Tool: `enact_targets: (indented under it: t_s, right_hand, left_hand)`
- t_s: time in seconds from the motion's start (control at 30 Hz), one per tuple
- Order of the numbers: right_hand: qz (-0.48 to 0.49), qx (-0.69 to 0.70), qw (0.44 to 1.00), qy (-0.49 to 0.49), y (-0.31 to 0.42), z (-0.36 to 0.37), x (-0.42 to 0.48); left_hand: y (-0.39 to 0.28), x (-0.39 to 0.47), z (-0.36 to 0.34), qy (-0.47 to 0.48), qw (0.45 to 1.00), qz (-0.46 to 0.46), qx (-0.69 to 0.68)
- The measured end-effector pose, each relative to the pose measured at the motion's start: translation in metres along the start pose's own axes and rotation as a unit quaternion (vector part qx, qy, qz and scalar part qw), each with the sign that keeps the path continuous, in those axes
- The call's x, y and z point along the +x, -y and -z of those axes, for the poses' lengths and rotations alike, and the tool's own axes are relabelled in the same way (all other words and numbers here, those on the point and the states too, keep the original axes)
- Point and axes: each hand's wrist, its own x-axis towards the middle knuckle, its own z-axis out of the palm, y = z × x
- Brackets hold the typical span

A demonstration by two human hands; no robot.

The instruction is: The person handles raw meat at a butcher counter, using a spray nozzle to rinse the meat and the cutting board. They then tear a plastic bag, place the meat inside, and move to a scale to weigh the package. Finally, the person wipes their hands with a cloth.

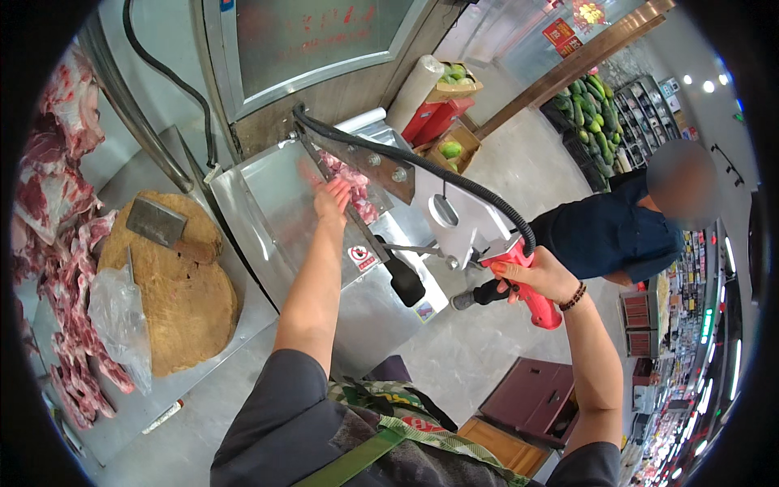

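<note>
My right hand (544, 277) is wrapped around the red pistol-style handle (543, 311) of a hinged bone cutter. Its lever arm (475, 210) is raised, with a black corrugated hose along it. Flat on the steel cutting table, my left hand (332, 199) has its fingers extended and reaches to the edge of cut raw meat pieces (359, 189). Whether the fingertips press on the meat is hard to tell. Beside that hand runs a metal bar (364, 231). A black paddle-shaped part (406, 281) sticks out at the table's near end.
A round wooden chopping block (188, 304) at left bears a cleaver (156, 220) and a plastic bag (120, 325). Raw meat and bones (73, 292) line the far left. A person in dark clothes (602, 228) stands beyond the cutter. Purple cabinet (532, 395) at lower right.
</note>
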Motion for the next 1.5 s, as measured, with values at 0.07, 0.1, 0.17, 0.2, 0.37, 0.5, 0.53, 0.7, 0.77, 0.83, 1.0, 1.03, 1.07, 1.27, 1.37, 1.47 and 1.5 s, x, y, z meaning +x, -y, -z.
enact_targets:
  t_s: [0.07,0.1,0.17,0.2,0.37,0.5,0.53,0.7,0.77,0.83,1.0,1.03,1.07,1.27,1.37,1.47,1.5]
  right_hand:
    - [0.017,-0.006,0.999,0.032,-0.001,0.011,-0.004]
    - [0.030,-0.005,0.998,0.058,-0.005,0.015,0.000]
    - [0.069,-0.030,0.993,0.090,-0.020,0.029,0.003]
    - [0.090,-0.018,0.989,0.113,-0.029,0.037,0.006]
    - [0.190,0.073,0.959,0.199,-0.103,0.084,0.033]
    - [0.224,0.137,0.937,0.231,-0.233,0.127,0.035]
    - [0.164,0.188,0.940,0.232,-0.269,0.133,0.032]
    - [0.054,0.221,0.955,0.192,-0.380,0.183,0.035]
    - [0.068,0.214,0.959,0.175,-0.385,0.201,0.064]
    - [0.088,0.209,0.959,0.169,-0.372,0.215,0.107]
    - [0.111,0.152,0.967,0.172,-0.313,0.222,0.229]
    - [0.117,0.130,0.970,0.168,-0.302,0.225,0.254]
    - [0.138,0.103,0.972,0.160,-0.292,0.228,0.278]
    - [0.211,-0.069,0.967,0.122,-0.254,0.265,0.438]
    - [0.234,-0.138,0.952,0.144,-0.213,0.265,0.496]
    - [0.265,-0.182,0.931,0.170,-0.182,0.244,0.565]
    - [0.246,-0.210,0.930,0.173,-0.163,0.230,0.586]
  left_hand:
    - [0.001,-0.009,0.012,-0.055,0.998,-0.016,-0.040]
    - [-0.001,-0.017,0.030,-0.090,0.994,-0.031,-0.056]
    - [0.013,-0.047,0.050,-0.036,0.997,-0.071,-0.007]
    - [0.018,-0.065,0.061,-0.009,0.995,-0.093,0.020]
    - [0.070,-0.147,0.134,-0.073,0.987,-0.143,0.016]
    - [0.146,-0.232,0.175,-0.186,0.971,-0.128,0.076]
    - [0.172,-0.251,0.169,-0.210,0.966,-0.117,0.098]
    - [0.269,-0.284,0.110,-0.225,0.963,-0.002,0.151]
    - [0.303,-0.281,0.067,-0.120,0.978,0.046,0.164]
    - [0.323,-0.274,-0.005,-0.029,0.981,0.073,0.178]
    - [0.335,-0.236,-0.123,0.021,0.989,0.046,0.141]
    - [0.337,-0.223,-0.137,0.020,0.990,0.036,0.132]
    - [0.338,-0.206,-0.147,0.020,0.992,0.025,0.123]
    - [0.372,-0.086,-0.162,-0.086,0.995,0.027,0.048]
    - [0.358,-0.056,-0.193,-0.114,0.993,-0.003,0.023]
    - [0.335,-0.044,-0.214,-0.131,0.991,-0.022,0.012]
    - [0.333,-0.042,-0.214,-0.141,0.990,-0.027,0.009]
